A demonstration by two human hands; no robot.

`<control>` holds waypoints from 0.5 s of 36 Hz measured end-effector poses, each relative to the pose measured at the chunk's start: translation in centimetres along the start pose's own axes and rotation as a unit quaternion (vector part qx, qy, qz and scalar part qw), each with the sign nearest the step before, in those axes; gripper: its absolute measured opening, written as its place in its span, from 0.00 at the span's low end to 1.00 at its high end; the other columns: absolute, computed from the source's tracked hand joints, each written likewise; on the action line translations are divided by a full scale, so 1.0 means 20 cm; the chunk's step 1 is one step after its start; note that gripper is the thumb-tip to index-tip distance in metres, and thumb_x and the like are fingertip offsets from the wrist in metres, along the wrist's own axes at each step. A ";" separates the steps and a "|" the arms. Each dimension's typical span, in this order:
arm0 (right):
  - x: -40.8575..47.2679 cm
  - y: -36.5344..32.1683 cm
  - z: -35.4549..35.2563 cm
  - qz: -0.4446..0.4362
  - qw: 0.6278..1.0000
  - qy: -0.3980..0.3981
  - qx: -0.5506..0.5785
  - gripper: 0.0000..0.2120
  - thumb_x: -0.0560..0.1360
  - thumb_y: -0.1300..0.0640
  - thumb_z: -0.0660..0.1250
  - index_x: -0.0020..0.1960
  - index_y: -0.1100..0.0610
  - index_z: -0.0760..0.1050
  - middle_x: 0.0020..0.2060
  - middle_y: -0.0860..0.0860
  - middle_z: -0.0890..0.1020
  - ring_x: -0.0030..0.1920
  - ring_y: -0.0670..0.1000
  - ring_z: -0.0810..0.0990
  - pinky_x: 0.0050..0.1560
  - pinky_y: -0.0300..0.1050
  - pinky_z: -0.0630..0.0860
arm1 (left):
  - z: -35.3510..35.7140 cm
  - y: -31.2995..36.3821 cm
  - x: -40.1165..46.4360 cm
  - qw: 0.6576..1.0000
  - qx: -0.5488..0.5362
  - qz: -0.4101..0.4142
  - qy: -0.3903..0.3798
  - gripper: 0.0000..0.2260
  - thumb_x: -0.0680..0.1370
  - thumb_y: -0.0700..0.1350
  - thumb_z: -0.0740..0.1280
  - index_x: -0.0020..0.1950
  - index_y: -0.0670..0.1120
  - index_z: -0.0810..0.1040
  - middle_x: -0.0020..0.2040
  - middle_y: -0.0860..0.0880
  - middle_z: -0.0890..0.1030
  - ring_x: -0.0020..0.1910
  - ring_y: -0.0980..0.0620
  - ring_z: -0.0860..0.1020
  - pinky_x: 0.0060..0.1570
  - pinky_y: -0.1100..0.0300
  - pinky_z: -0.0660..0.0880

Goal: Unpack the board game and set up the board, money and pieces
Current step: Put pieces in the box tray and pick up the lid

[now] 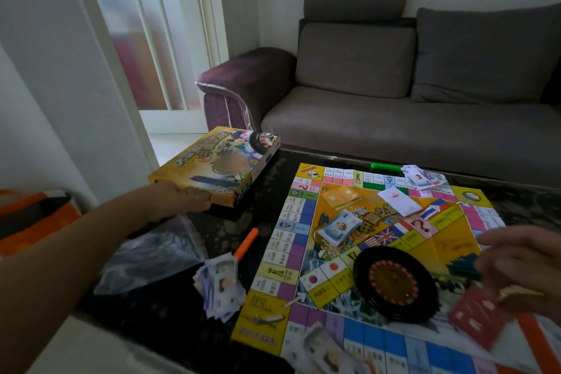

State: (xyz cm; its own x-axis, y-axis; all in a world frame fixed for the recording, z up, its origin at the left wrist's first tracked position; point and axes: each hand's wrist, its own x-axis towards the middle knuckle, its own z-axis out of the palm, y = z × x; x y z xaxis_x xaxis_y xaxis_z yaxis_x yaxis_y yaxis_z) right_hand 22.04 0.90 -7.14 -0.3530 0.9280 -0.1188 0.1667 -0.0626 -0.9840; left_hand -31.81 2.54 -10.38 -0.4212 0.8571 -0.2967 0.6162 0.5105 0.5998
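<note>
Yellow cardboard marks the game box (217,162), which the left hand (182,196) grips by its near corner, fingers curled under the edge, just off the far-left corner of the board (449,240). That board lies unfolded on the dark table (170,322). On its middle sit a black roulette wheel (396,284) and a banknote stack (338,226); another money pile (221,288) rests beside its left edge, near an orange marker (246,243). Over the board's right side the right hand (522,264) is blurred, apparently pinching a red card (476,317).
</note>
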 end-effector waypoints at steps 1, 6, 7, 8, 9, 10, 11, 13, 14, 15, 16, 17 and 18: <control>0.01 -0.02 0.03 0.004 1.000 0.007 0.010 0.47 0.38 0.33 0.88 0.51 0.54 0.86 0.45 0.63 0.86 0.35 0.61 0.85 0.29 0.50 0.81 | 0.00 -0.04 0.01 0.998 0.040 0.020 -0.043 0.16 0.72 0.57 0.80 0.56 0.55 0.82 0.55 0.55 0.83 0.55 0.54 0.81 0.54 0.61 0.78; -0.06 -0.12 0.16 0.016 0.999 0.032 0.019 0.34 0.45 0.34 0.85 0.45 0.50 0.86 0.42 0.63 0.86 0.35 0.57 0.85 0.36 0.54 0.79 | 0.00 -0.15 -0.13 0.942 0.323 -0.036 -0.081 0.15 0.78 0.59 0.71 0.56 0.50 0.80 0.53 0.53 0.78 0.54 0.53 0.78 0.61 0.59 0.75; -0.08 -0.11 0.17 0.015 0.999 0.025 0.016 0.34 0.46 0.33 0.85 0.46 0.50 0.86 0.42 0.62 0.86 0.36 0.57 0.85 0.38 0.54 0.78 | 0.02 -0.19 -0.13 0.947 0.315 -0.042 -0.045 0.10 0.79 0.55 0.71 0.52 0.49 0.82 0.51 0.53 0.80 0.51 0.53 0.79 0.56 0.58 0.76; -0.09 -0.11 0.17 0.010 0.999 0.033 0.026 0.32 0.50 0.32 0.84 0.46 0.50 0.86 0.41 0.62 0.86 0.37 0.59 0.85 0.39 0.54 0.77 | 0.04 -0.22 -0.14 0.945 0.323 -0.056 -0.013 0.09 0.80 0.54 0.70 0.47 0.49 0.81 0.49 0.51 0.81 0.47 0.53 0.79 0.51 0.58 0.76; -0.11 -0.11 0.18 -0.013 0.999 0.043 0.026 0.22 0.62 0.36 0.82 0.46 0.50 0.86 0.41 0.62 0.86 0.38 0.62 0.85 0.41 0.54 0.77 | 0.05 -0.25 -0.14 0.945 0.323 -0.049 0.032 0.10 0.81 0.53 0.68 0.44 0.49 0.79 0.47 0.49 0.82 0.44 0.53 0.78 0.48 0.58 0.75; -0.11 -0.11 0.19 -0.022 0.998 0.056 0.030 0.07 0.73 0.48 0.77 0.45 0.51 0.86 0.41 0.63 0.86 0.38 0.64 0.84 0.42 0.54 0.76 | 0.05 -0.26 -0.15 0.943 0.318 -0.061 0.073 0.11 0.82 0.51 0.66 0.42 0.49 0.75 0.44 0.49 0.80 0.43 0.52 0.77 0.48 0.57 0.75; -0.10 -0.07 0.15 -0.028 0.998 0.060 0.019 0.07 0.78 0.60 0.71 0.44 0.52 0.86 0.41 0.64 0.85 0.37 0.63 0.83 0.42 0.54 0.75 | 0.04 -0.26 -0.17 0.942 0.306 -0.065 0.122 0.12 0.83 0.49 0.64 0.41 0.48 0.72 0.42 0.48 0.77 0.44 0.50 0.76 0.50 0.54 0.76; -0.11 -0.03 0.11 -0.019 0.997 0.065 -0.032 0.15 0.79 0.69 0.67 0.44 0.53 0.85 0.40 0.64 0.85 0.37 0.60 0.83 0.43 0.55 0.75 | 0.00 -0.25 -0.20 0.933 0.265 -0.077 0.229 0.09 0.82 0.43 0.64 0.42 0.44 0.71 0.40 0.46 0.74 0.42 0.46 0.75 0.50 0.47 0.77; -0.12 -0.03 0.12 -0.010 0.995 0.080 -0.052 0.14 0.79 0.69 0.67 0.46 0.53 0.85 0.40 0.63 0.86 0.38 0.60 0.83 0.44 0.56 0.76 | -0.03 -0.22 -0.23 0.931 0.247 -0.074 0.257 0.07 0.80 0.42 0.65 0.43 0.43 0.73 0.38 0.46 0.74 0.39 0.45 0.75 0.46 0.47 0.77; -0.13 -0.03 0.12 -0.010 0.995 0.078 -0.054 0.12 0.80 0.69 0.67 0.48 0.55 0.85 0.39 0.62 0.86 0.38 0.60 0.84 0.43 0.55 0.78 | -0.06 -0.20 -0.22 0.932 0.223 -0.058 0.279 0.06 0.80 0.44 0.65 0.44 0.42 0.76 0.38 0.46 0.75 0.37 0.45 0.75 0.44 0.49 0.76; -0.14 -0.03 0.12 -0.005 0.993 0.099 -0.061 0.10 0.80 0.69 0.67 0.50 0.57 0.84 0.38 0.61 0.86 0.36 0.59 0.84 0.41 0.54 0.79 | -0.08 -0.15 -0.24 0.934 0.204 -0.034 0.292 0.07 0.79 0.46 0.66 0.46 0.44 0.79 0.39 0.45 0.78 0.37 0.45 0.75 0.43 0.50 0.75; -0.14 -0.03 0.12 -0.008 0.993 0.105 -0.061 0.09 0.80 0.69 0.67 0.52 0.58 0.82 0.37 0.61 0.85 0.35 0.58 0.83 0.38 0.53 0.79 | -0.09 -0.08 -0.26 0.939 0.169 -0.015 0.300 0.07 0.79 0.49 0.67 0.46 0.47 0.81 0.41 0.45 0.80 0.39 0.44 0.77 0.44 0.51 0.75; -0.15 -0.03 0.13 -0.014 0.991 0.112 -0.073 0.09 0.80 0.70 0.67 0.53 0.59 0.81 0.36 0.61 0.85 0.33 0.58 0.82 0.36 0.51 0.79 | -0.08 0.00 -0.29 0.944 0.123 0.009 0.305 0.06 0.78 0.49 0.69 0.44 0.48 0.81 0.43 0.45 0.82 0.40 0.42 0.78 0.45 0.51 0.75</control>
State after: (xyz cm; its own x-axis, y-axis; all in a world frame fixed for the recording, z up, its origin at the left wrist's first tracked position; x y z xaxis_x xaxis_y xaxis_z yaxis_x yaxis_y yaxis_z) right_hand 20.50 -2.75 -6.64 -0.1489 0.9879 -0.0429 0.2962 0.0031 -0.9551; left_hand -30.42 -2.60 -7.50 -0.6676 0.7047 0.2404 0.7315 0.5607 0.3880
